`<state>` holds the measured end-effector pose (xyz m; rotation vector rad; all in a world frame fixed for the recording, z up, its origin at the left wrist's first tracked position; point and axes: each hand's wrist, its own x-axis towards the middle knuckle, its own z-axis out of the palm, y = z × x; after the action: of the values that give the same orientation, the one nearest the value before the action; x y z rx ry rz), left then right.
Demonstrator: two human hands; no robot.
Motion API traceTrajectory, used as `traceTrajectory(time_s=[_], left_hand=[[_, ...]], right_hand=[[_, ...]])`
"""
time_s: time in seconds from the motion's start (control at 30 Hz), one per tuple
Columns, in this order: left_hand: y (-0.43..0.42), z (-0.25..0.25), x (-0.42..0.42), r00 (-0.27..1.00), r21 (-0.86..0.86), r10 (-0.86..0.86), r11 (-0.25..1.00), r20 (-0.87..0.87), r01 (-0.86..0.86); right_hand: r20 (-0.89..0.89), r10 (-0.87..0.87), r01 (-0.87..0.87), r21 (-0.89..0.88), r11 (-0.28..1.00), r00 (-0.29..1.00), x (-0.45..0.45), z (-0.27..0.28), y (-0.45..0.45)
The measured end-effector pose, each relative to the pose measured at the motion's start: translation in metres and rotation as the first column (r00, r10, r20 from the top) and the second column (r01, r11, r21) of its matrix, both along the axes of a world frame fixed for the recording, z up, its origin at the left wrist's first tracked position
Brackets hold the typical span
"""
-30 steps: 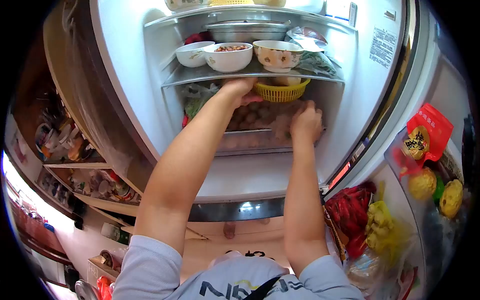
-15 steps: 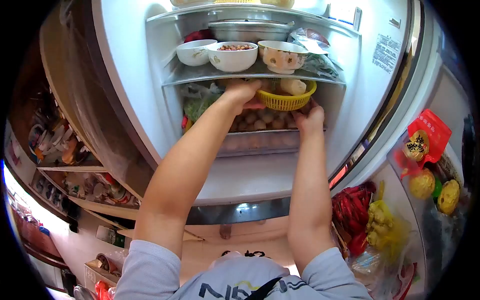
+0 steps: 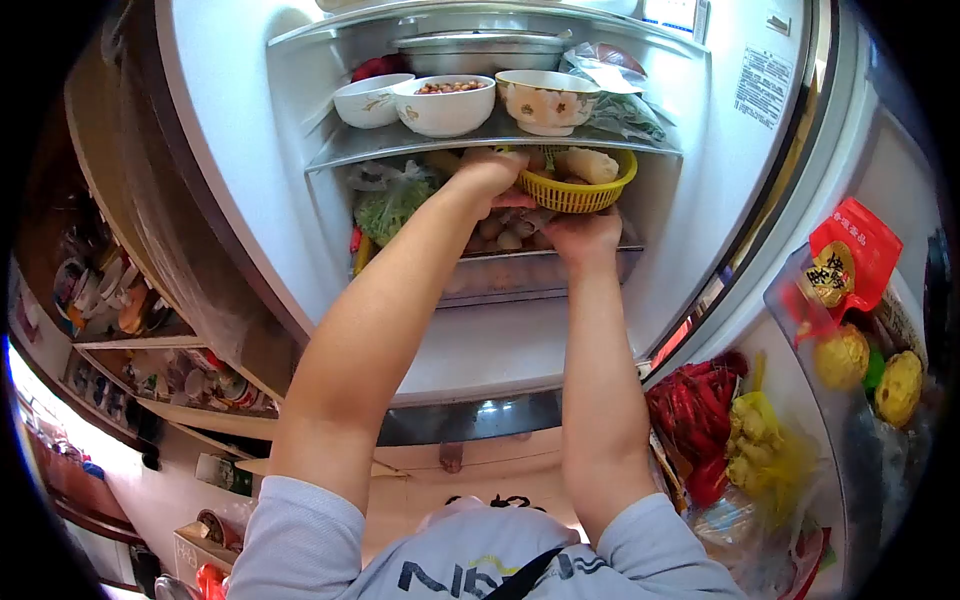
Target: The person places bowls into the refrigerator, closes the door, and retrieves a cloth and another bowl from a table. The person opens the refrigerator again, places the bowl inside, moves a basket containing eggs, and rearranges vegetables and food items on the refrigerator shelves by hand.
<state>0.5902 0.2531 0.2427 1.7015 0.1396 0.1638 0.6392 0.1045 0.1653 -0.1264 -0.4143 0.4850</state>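
Note:
A yellow plastic basket (image 3: 578,195) sits in the lower part of the open fridge, just under the glass shelf. Pale, peeled-looking produce (image 3: 592,166) lies in it, with browner pieces beside that. My left hand (image 3: 492,178) grips the basket at its left side, fingers partly hidden. From beneath, my right hand (image 3: 585,238) holds it by the underside, its fingertips out of sight. Below the basket are eggs (image 3: 508,240) in a clear drawer (image 3: 500,285). Left of my left hand is a plastic bag of green vegetables (image 3: 392,208).
On the glass shelf (image 3: 330,152) above stand a white bowl (image 3: 372,103), a bowl of nuts or beans (image 3: 447,112), a flowered bowl (image 3: 547,106) and a metal pot (image 3: 480,58). The fridge door at right holds red chillies (image 3: 695,415), ginger (image 3: 755,440) and a red packet (image 3: 855,255).
My right hand has shifted left, from the basket's right side to underneath it. The basket is tilted a little differently, and the view has moved slightly.

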Motion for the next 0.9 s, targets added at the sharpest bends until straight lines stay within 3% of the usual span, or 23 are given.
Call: traceTrajectory(time_s=[0.2,0.33,0.43,0.53,0.63,0.8,0.83,0.9], left_hand=[[-0.008,0.0,-0.003,0.981,0.039,0.16,0.985,0.113,-0.165],[-0.002,-0.003,0.006,0.984,0.026,0.147,0.988,0.1,-0.15],[-0.002,0.0,0.003,0.986,0.014,0.15,0.988,0.074,-0.151],[-0.001,0.005,-0.006,0.99,-0.005,0.138,0.99,0.038,-0.138],[-0.002,0.014,-0.014,0.994,0.011,0.103,0.995,0.034,-0.104],[0.0,0.014,-0.03,0.989,0.003,0.11,0.994,0.102,-0.111],[0.008,0.009,-0.025,0.989,-0.005,0.106,0.994,0.099,-0.106],[0.022,-0.001,-0.018,0.991,-0.022,0.1,0.995,0.091,-0.099]], right_hand=[[-0.082,-0.068,0.056,-0.143,0.988,0.994,-0.009,0.0,-0.005],[-0.191,-0.111,0.069,-0.215,0.974,0.975,-0.005,-0.001,-0.012],[-0.274,-0.361,0.272,-0.314,0.91,0.891,-0.029,0.027,-0.016],[-0.358,-0.39,0.253,-0.373,0.893,0.848,-0.031,0.039,-0.026],[-0.272,-0.361,0.278,-0.301,0.912,0.892,-0.013,0.029,-0.03],[-0.043,-0.603,0.535,-0.417,0.735,0.796,0.011,0.008,-0.03],[0.029,-0.648,0.591,-0.445,0.673,0.761,0.013,0.006,-0.03],[0.084,-0.798,0.659,-0.618,0.428,0.597,0.011,0.006,-0.026]])
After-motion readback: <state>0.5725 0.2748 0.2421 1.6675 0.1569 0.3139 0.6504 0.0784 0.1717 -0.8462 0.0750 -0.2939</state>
